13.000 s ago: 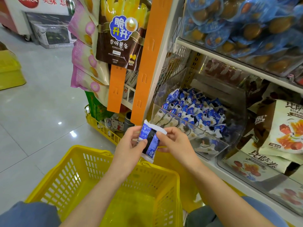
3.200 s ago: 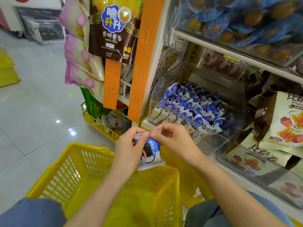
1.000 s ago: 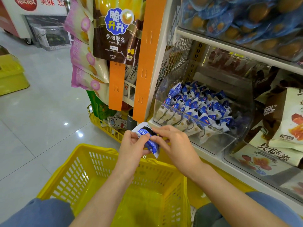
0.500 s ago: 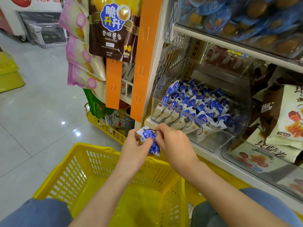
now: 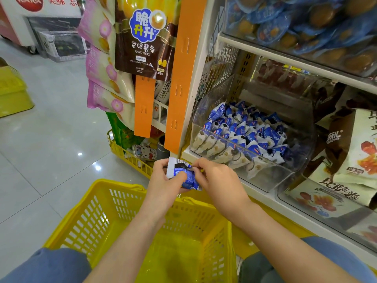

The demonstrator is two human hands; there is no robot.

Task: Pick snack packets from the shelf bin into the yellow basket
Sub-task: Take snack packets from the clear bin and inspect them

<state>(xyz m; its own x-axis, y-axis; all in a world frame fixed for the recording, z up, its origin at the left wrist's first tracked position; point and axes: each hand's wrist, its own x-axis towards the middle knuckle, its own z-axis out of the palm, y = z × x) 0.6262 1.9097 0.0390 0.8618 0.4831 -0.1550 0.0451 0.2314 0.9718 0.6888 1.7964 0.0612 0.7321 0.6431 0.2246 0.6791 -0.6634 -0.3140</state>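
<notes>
A blue and white snack packet point(image 5: 184, 173) is held between both hands, above the far rim of the yellow basket point(image 5: 114, 219). My left hand point(image 5: 163, 184) grips its left side with the thumb over the front. My right hand point(image 5: 218, 180) pinches its right end. The packet is crumpled and tilted, with a barcode showing at the top. The clear shelf bin point(image 5: 271, 176) to the upper right holds several more blue and white packets point(image 5: 242, 135). I see nothing lying in the visible part of the basket.
An orange shelf post point(image 5: 183, 78) rises just behind my hands. Hanging bags of potato sticks point(image 5: 143, 37) and pink bags point(image 5: 102, 72) are at upper left. A lower yellow wire basket point(image 5: 130, 156) of goods sits by the floor. Larger snack bags point(image 5: 350, 152) fill the bin on the right.
Both hands have kept turning the packet above the basket; it now shows its barcode end upward and lies more crumpled than a second ago.
</notes>
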